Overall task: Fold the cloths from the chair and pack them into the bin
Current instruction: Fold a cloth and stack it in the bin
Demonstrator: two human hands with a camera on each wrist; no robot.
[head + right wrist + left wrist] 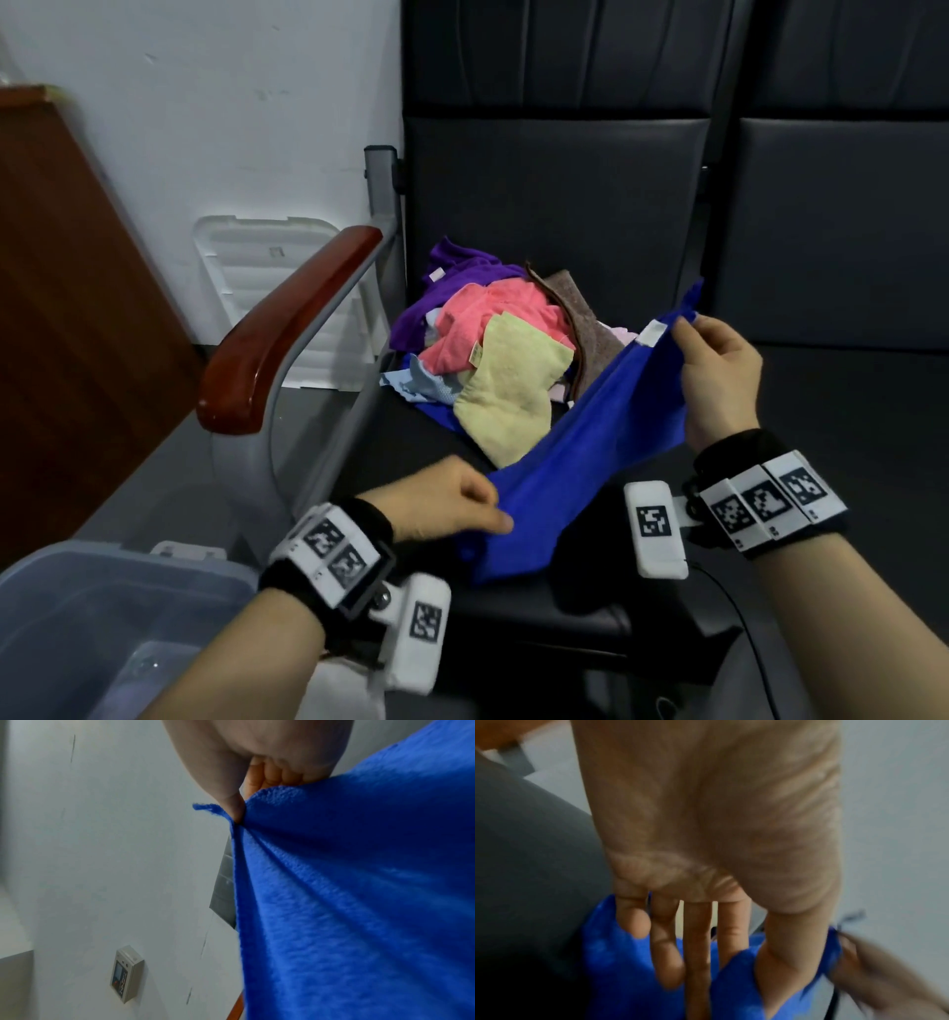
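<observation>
My left hand (pixel 445 506) sits low over the front edge of the chair seat (pixel 821 406), back of the hand up, thumb and fingers pinching the near end of the blue cloth (pixel 590 437). In the left wrist view the fingers (pixel 666 959) point down into the blue fabric with narrow gaps between them, the thumb pressed against the cloth on the other side.

My right hand (pixel 719 380) is raised higher and farther back, over the middle of the seat, wrist bent, fingers curled and pinching the far edge of the cloth beside its white label (pixel 651 333). The right wrist view shows the thumb (pixel 231 801) clamping a gathered corner, folds fanning out from the pinch.

The cloth hangs stretched between the two hands, its long axis running diagonally from the near left up to the far right, clear of the seat along most of its length.

A heap of cloths (pixel 493 349), purple, pink, yellow, brown and light blue, lies on the seat's left side by the wooden armrest (pixel 282 334). The translucent bin (pixel 102 616) stands on the floor at the near left, beside the chair.
</observation>
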